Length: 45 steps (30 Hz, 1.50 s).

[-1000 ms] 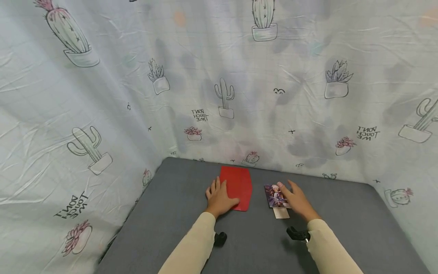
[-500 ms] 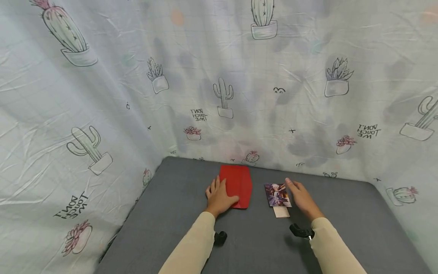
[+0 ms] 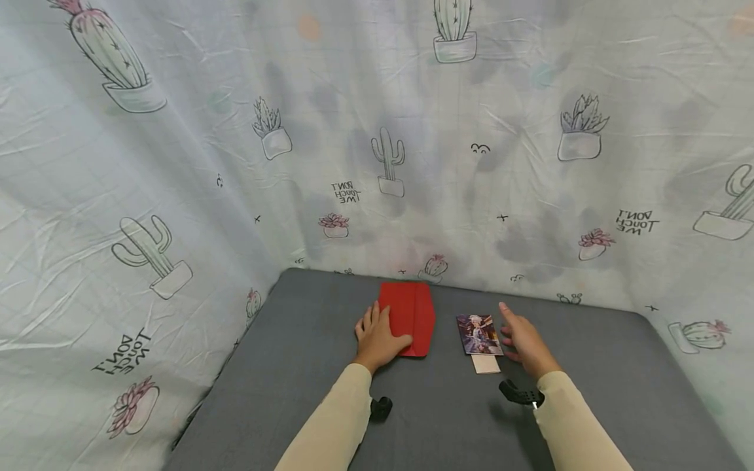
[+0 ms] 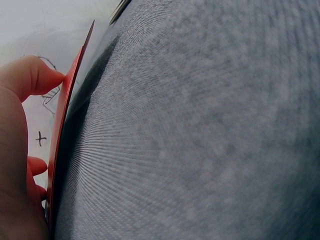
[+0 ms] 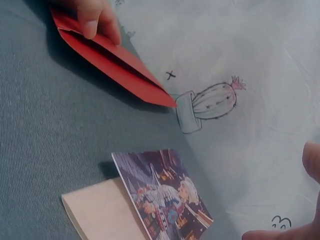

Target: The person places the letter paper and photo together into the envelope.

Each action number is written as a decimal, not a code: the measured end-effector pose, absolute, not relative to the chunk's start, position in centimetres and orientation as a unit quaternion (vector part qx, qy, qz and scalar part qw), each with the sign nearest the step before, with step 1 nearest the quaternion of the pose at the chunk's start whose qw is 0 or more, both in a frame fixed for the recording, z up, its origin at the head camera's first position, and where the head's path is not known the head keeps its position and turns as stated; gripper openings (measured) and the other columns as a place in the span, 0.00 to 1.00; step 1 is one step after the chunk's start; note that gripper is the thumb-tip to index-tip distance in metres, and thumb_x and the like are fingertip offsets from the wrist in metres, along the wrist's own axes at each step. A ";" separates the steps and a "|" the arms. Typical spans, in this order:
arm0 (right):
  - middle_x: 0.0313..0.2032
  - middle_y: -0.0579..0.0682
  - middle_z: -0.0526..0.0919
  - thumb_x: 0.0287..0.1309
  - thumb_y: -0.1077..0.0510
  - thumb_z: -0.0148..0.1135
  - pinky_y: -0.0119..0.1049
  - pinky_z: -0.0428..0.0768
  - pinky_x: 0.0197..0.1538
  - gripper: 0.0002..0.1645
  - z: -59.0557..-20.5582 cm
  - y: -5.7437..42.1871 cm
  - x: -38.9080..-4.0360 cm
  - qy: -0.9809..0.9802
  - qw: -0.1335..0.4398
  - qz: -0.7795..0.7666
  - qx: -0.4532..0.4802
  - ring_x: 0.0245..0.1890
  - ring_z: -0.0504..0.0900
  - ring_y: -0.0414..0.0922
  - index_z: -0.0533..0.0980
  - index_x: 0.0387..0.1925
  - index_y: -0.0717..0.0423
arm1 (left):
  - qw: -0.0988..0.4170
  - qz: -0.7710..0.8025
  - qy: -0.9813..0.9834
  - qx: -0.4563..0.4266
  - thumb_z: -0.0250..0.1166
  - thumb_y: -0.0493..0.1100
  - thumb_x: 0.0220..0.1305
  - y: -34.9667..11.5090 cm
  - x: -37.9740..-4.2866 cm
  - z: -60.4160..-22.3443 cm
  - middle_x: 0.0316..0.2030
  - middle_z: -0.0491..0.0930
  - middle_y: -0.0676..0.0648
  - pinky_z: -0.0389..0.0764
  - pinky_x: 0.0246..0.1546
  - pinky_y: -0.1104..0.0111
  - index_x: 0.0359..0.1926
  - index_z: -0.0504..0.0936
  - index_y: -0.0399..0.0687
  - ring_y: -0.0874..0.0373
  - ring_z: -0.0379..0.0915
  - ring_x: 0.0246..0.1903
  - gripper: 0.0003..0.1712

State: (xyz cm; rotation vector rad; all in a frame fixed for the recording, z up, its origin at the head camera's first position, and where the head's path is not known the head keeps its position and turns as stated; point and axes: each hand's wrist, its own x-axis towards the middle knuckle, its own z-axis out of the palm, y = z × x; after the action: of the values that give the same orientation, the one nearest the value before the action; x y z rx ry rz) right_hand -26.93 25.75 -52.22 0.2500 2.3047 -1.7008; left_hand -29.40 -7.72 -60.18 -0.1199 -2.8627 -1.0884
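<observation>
In the head view my left hand point(image 3: 379, 339) rests with spread fingers on a red envelope point(image 3: 415, 317) lying on the grey tabletop. The left wrist view has the thumb tip touching the upper face of the envelope point(image 4: 65, 102), with the other fingertips on that same side. The envelope's side flap stands slightly raised in the right wrist view. To its right lies a picture card point(image 3: 478, 335) printed with a white-haired figure, overlapping a plain beige card point(image 3: 485, 364). My right hand point(image 3: 527, 341) is just right of the picture card, fingers extended and holding nothing.
A grey cloth-covered table point(image 3: 436, 418) carries these things. Behind and beside it hangs a pale curtain point(image 3: 448, 163) printed with cacti. A black camera mount point(image 3: 521, 394) sits at the right wrist, and another mount point(image 3: 381, 409) at the left wrist.
My right hand has drawn off the picture card to the right and its fingers have spread. My left hand stays on the red envelope. The cards lie where they were.
</observation>
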 end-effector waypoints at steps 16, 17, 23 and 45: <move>0.78 0.78 0.54 0.74 0.19 0.45 0.68 0.66 0.72 0.71 -52.1 25.2 -27.5 0.746 0.152 -0.641 0.100 0.77 0.58 0.74 0.31 0.85 0.68 | 0.034 -0.355 -0.933 -0.039 0.66 0.59 0.59 -7.7 -28.9 -58.9 0.85 0.49 0.35 0.44 0.75 0.37 0.84 0.63 0.40 0.37 0.42 0.82 0.55; 0.78 0.79 0.53 0.75 0.19 0.45 0.68 0.66 0.72 0.71 -52.1 25.1 -27.5 0.744 0.153 -0.643 0.097 0.77 0.59 0.74 0.31 0.85 0.69 | 0.034 -0.354 -0.934 -0.039 0.66 0.59 0.59 -7.7 -28.9 -59.0 0.85 0.49 0.35 0.44 0.75 0.37 0.84 0.63 0.40 0.36 0.43 0.82 0.55; 0.77 0.79 0.53 0.77 0.25 0.51 0.64 0.71 0.70 0.68 -52.4 25.0 -27.5 0.751 0.150 -0.636 0.095 0.73 0.65 0.73 0.36 0.84 0.74 | 0.031 -0.350 -0.936 -0.036 0.66 0.60 0.59 -7.8 -29.0 -59.0 0.85 0.49 0.35 0.44 0.75 0.37 0.84 0.63 0.40 0.37 0.42 0.82 0.56; 0.67 0.74 0.73 0.81 0.63 0.58 0.57 0.80 0.63 0.35 -53.7 24.4 -28.0 0.796 0.105 -0.592 0.075 0.61 0.80 0.61 0.60 0.78 0.76 | 0.030 -0.357 -0.933 -0.037 0.65 0.61 0.59 -7.9 -28.9 -59.0 0.85 0.47 0.37 0.42 0.75 0.37 0.84 0.62 0.41 0.37 0.41 0.82 0.56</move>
State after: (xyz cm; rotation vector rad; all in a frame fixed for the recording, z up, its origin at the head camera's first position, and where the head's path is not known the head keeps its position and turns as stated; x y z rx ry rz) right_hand -27.98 24.37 -53.66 0.2206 2.3447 -1.7451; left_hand -28.92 -7.86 -59.01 -0.1148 -2.8757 -1.0993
